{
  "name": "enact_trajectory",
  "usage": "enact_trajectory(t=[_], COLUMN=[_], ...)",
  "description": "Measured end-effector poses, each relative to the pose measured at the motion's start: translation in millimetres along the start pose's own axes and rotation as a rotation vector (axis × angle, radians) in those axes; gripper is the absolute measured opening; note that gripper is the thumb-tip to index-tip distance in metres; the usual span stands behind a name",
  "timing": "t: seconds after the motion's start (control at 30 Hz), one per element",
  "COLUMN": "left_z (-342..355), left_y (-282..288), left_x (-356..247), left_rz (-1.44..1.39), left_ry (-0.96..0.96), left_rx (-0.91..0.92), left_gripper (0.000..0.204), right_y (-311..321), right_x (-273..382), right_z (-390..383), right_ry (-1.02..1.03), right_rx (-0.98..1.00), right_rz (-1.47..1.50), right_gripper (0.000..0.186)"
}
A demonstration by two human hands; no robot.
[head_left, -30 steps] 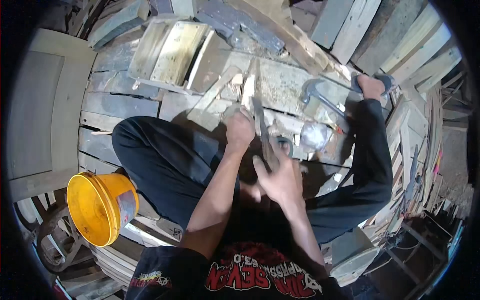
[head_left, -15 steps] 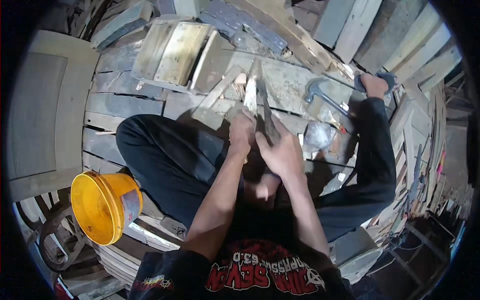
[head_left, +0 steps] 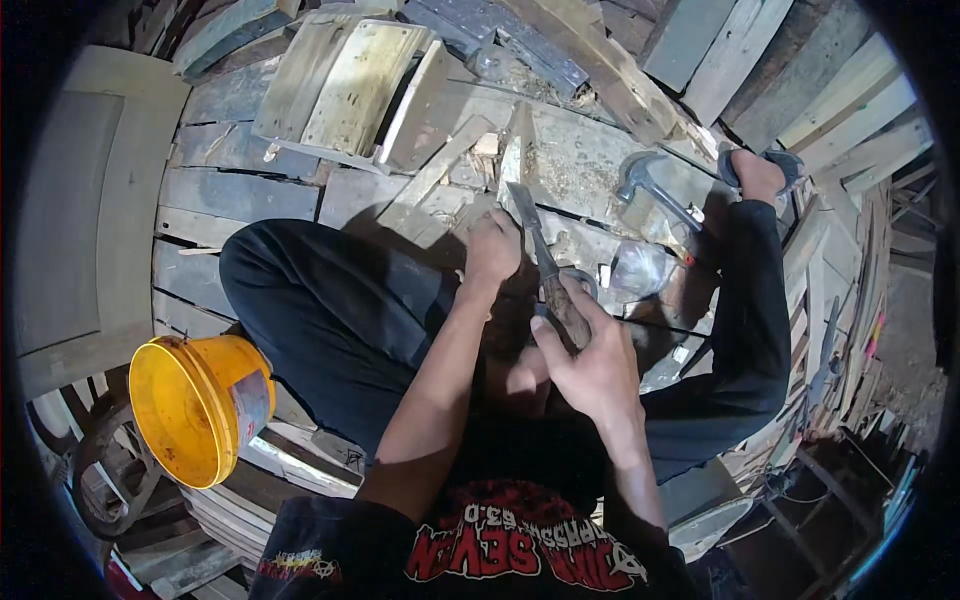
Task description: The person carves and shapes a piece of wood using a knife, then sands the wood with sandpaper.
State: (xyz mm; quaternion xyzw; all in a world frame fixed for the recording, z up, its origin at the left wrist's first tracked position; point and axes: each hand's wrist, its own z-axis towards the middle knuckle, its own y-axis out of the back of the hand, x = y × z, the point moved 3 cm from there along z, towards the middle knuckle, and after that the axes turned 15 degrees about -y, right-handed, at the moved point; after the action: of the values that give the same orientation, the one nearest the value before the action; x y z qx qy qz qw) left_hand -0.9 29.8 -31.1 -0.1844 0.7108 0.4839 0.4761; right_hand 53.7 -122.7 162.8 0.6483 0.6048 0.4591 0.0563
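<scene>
My left hand (head_left: 492, 248) is closed around the near end of a narrow wood strip (head_left: 514, 150), which points away from me and has a pale cut face. In my right hand (head_left: 598, 365) is a chisel (head_left: 540, 245) with a flared metal blade and a brown handle. Its handle lies between my thumb and fingers. The blade tip slants up and left, just right of the strip; whether it touches the wood I cannot tell. Beyond my left hand lies a flat wooden piece (head_left: 440, 170) among small chips. Shadow hides part of the space below my hands.
A hammer (head_left: 655, 192) and a clear plastic bag (head_left: 640, 268) lie to the right, near my foot (head_left: 757, 175). A curved wooden box-like piece (head_left: 365, 85) stands far left. A yellow bucket (head_left: 235, 400) lies tipped at the left. Planks (head_left: 720, 60) are stacked at the far right.
My right hand has drawn the chisel back toward me and to the right, away from along the strip. My left hand still grips the strip. The whole view has shifted slightly.
</scene>
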Motion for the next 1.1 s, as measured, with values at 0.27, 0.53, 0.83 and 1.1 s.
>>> enact_trajectory(t=[0.27,0.53,0.83,1.1], left_z=[4,-15,-12,-20], left_y=[-9,2,5,-4], left_x=[-39,-16,-12,-12], left_rz=[-0.045,0.028,0.076,0.078], left_ry=[-0.002,0.09,0.106,0.178], left_rx=[0.032,0.064,0.054,0.114], left_gripper=[0.06,0.052,0.055,0.057], right_y=[-26,-13,-8,-33], right_x=[-3,-9,-24,-15], right_z=[14,38,15,35], right_ry=[0.037,0.095,0.085,0.032], right_rx=[-0.225,-0.093,0.036,-0.13], right_rz=[-0.034,0.085,0.193,0.039], right_gripper=[0.059,0.065,0.066,0.057])
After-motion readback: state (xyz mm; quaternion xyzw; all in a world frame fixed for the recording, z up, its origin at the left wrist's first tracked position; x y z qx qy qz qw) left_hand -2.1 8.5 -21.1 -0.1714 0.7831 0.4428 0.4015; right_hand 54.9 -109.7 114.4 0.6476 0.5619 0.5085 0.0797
